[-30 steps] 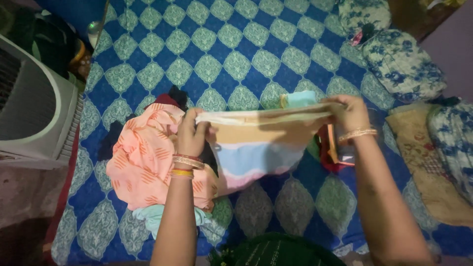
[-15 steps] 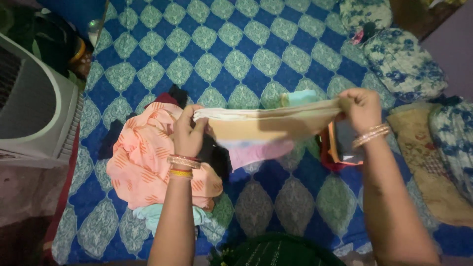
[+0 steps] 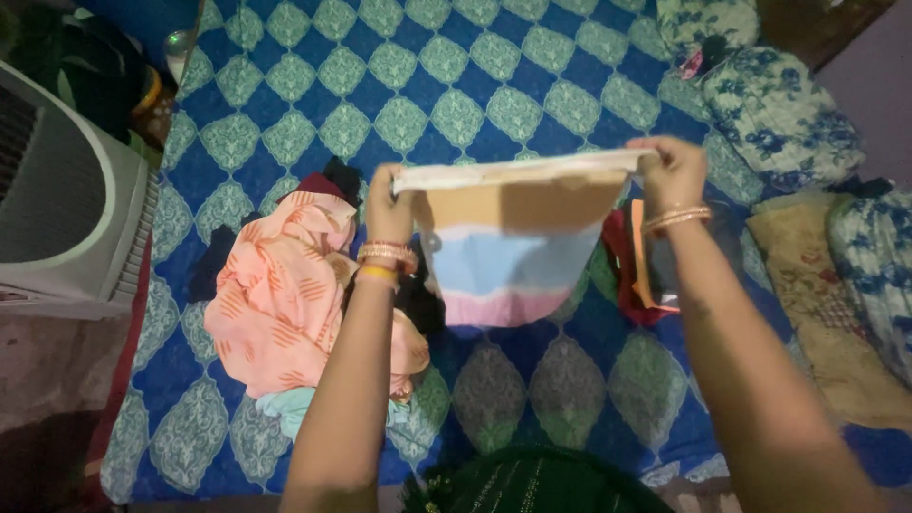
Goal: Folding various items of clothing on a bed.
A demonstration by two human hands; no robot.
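Both my hands hold up a folded striped cloth (image 3: pixel 513 249) with tan, pale blue and pink bands, stretched flat above the bed. My left hand (image 3: pixel 388 211) pinches its upper left corner and my right hand (image 3: pixel 671 174) grips its upper right corner. Bangles circle both wrists. The cloth hangs down between my arms and hides part of the clothes behind it. A heap of orange-pink patterned cloth (image 3: pixel 285 294) lies just left of my left arm, with dark garments under it.
The bed carries a blue sheet with pale green diamonds (image 3: pixel 446 95). Red and orange folded clothes (image 3: pixel 635 266) lie by my right wrist. Floral pillows (image 3: pixel 779 114) and a beige mat (image 3: pixel 817 313) sit at the right. A grey-white air cooler (image 3: pixel 66 199) stands at the left.
Both hands have lifted the striped cloth higher and away from me, so it now hangs open and flat, showing all its bands instead of bunched low.
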